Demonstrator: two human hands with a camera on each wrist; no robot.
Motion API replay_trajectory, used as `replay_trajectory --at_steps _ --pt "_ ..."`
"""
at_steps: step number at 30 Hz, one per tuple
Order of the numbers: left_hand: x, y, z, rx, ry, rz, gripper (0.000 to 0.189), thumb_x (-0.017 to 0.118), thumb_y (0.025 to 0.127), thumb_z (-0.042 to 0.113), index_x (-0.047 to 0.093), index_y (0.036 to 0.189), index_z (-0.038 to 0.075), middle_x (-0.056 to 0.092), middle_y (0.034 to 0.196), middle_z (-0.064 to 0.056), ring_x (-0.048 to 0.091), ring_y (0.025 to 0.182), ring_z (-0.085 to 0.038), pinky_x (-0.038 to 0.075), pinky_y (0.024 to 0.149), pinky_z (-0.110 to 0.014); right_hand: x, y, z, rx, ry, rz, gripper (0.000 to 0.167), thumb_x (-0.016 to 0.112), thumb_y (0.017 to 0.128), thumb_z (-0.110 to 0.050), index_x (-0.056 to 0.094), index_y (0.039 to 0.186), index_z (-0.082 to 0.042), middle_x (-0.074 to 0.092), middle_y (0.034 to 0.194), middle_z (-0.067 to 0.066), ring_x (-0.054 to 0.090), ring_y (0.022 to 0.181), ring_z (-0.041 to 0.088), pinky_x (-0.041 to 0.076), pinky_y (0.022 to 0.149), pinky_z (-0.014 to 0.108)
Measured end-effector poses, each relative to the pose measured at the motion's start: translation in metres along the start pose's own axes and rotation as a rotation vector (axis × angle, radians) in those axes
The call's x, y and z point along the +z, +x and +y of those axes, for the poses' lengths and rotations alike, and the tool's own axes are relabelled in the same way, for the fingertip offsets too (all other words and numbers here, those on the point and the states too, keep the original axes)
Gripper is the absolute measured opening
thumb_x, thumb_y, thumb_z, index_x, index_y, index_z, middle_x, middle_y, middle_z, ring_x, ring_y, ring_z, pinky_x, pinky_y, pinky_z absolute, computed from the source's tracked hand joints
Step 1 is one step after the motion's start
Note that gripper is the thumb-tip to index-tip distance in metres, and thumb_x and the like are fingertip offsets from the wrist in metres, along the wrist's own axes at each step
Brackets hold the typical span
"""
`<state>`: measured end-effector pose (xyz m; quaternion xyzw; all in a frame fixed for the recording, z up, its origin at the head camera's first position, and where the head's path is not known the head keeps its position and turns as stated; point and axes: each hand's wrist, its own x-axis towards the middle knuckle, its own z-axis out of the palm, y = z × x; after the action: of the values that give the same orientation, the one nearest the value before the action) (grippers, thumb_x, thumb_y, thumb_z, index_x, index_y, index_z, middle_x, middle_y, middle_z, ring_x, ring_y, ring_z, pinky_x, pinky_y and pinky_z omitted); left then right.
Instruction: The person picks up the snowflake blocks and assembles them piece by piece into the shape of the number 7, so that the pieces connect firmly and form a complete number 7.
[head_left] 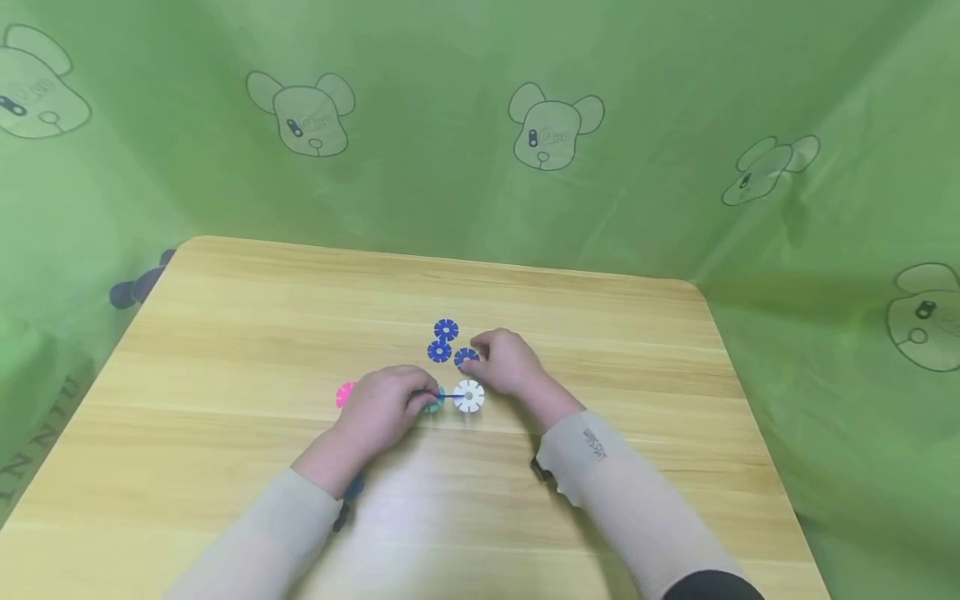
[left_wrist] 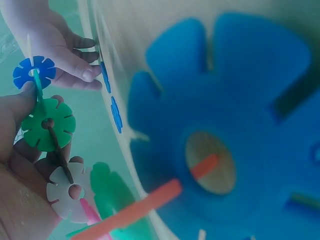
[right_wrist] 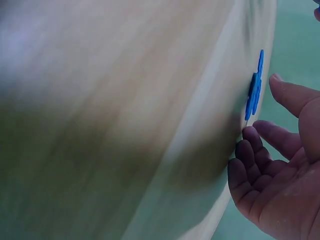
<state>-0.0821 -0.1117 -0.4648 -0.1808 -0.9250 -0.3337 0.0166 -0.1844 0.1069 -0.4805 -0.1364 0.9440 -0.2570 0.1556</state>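
Observation:
My left hand (head_left: 382, 407) pinches a chain of slotted plastic flower discs between thumb and fingertips. At the chain's right end is a white disc (head_left: 468, 397); a pink disc (head_left: 345, 394) shows at the left. Under the left fingers, a green disc (left_wrist: 49, 125) and a whitish disc (left_wrist: 66, 192) are linked, and a large blue disc (left_wrist: 175, 120) hangs close to the wrist camera. My right hand (head_left: 508, 360) reaches over a loose blue disc (head_left: 467, 357), thumb and forefinger spread apart on either side of it. Its other fingers are curled near the tabletop.
Two more blue discs, one farther back (head_left: 446, 330) and one nearer (head_left: 439, 351), lie left of my right hand. The wooden table (head_left: 585, 517) has rounded back corners. A green curtain (head_left: 450, 192) with printed bear heads surrounds it.

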Motion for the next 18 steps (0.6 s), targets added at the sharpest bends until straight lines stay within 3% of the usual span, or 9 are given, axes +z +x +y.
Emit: replay_trajectory --at_steps 7,18 --pt "-0.0003 0.0005 0.0017 -0.008 0.004 -0.005 0.008 0.079 0.096 0.021 0.079 0.103 0.016 0.079 0.108 0.000 0.074 0.105 -0.023 0.057 0.101 -0.046 0.0050 0.0016 -0.0032 -0.010 -0.091 -0.007 0.055 0.081 0.095 -0.033 0.067 0.137 -0.001 0.067 0.133 0.020 0.063 0.125 0.037 0.048 0.112 0.053" --pt "0.0001 0.0007 0.0005 -0.001 0.003 0.000 0.006 0.079 0.097 0.020 0.079 0.102 0.016 0.079 0.107 0.000 0.074 0.104 -0.023 0.058 0.099 -0.046 0.0058 -0.0025 0.0009 -0.006 -0.076 -0.005 0.044 0.085 0.091 -0.026 0.073 0.126 -0.003 0.069 0.124 0.016 0.064 0.117 0.034 0.052 0.108 0.051"
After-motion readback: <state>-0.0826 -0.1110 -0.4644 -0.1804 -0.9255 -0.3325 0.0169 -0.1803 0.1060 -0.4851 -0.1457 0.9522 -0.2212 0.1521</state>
